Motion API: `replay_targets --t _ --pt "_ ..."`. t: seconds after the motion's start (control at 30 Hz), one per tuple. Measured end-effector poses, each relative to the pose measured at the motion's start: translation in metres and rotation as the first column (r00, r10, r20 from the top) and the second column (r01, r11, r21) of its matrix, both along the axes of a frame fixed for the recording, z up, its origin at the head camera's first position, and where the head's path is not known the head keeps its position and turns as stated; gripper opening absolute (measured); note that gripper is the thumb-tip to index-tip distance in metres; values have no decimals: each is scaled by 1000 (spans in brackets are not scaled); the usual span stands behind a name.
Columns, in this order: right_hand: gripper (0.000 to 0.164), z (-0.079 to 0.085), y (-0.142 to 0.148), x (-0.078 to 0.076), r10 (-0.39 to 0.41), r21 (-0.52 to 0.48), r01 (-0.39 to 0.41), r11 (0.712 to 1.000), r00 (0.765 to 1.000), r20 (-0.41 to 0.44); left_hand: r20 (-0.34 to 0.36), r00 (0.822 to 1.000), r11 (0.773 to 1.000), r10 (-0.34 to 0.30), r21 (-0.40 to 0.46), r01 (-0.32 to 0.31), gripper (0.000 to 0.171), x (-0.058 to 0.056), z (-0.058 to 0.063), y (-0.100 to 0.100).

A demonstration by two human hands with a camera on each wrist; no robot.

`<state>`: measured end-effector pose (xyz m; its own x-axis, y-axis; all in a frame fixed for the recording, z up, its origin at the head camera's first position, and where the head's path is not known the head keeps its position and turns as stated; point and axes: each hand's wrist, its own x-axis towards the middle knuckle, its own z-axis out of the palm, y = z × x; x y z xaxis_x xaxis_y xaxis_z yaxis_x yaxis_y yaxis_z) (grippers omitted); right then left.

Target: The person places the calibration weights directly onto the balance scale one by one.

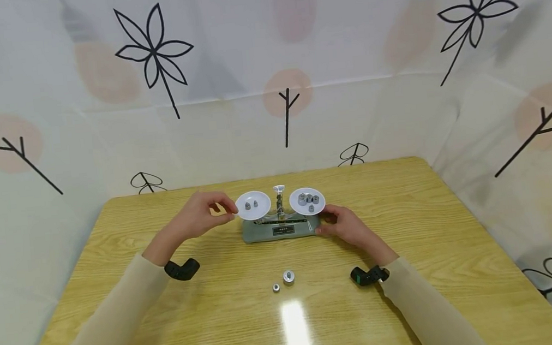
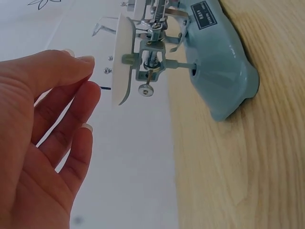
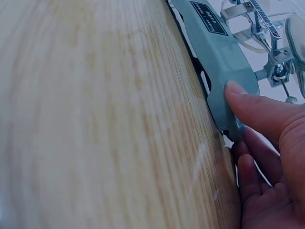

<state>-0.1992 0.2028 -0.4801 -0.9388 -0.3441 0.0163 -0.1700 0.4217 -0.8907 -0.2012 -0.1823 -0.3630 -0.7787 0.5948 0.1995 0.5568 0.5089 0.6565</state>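
A balance scale [image 1: 281,229] with a grey-green base stands on the table. My left hand [image 1: 206,214] is beside the rim of its left pan [image 1: 255,214], thumb and fingers bent and nothing visible between them. A small gap separates the fingertips from the pan [image 2: 123,57] in the left wrist view. My right hand [image 1: 347,226] grips the right end of the base [image 3: 221,57], thumb on top and fingers around the end. Two small metal weights [image 1: 248,206] stand in the left pan. Several weights [image 1: 309,198] stand in the right pan [image 1: 299,209].
Before the scale, a larger metal weight [image 1: 288,277] and a smaller weight [image 1: 276,287] stand on the wooden table [image 1: 220,320]. A patterned white cloth [image 1: 233,138] hangs behind the table's far edge and at both sides.
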Motion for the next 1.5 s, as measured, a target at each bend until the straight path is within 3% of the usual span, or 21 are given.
replay_targets --t 0.63,0.93,1.23,1.5 --pt "58 0 -1 0 -15 6 15 1000 1000 3 65 995 996 -70 54 67 13 33 -23 10" --pt "57 -1 -1 0 -11 11 11 1000 1000 -1 75 987 987 -140 93 133 16 50 -46 19" --pt "57 -2 -1 0 -17 10 17 1000 1000 -6 136 973 981 -185 85 175 14 64 -70 34" --pt "56 -1 -1 0 -18 16 18 1000 1000 -13 249 942 972 -227 117 203 15 78 -86 48"
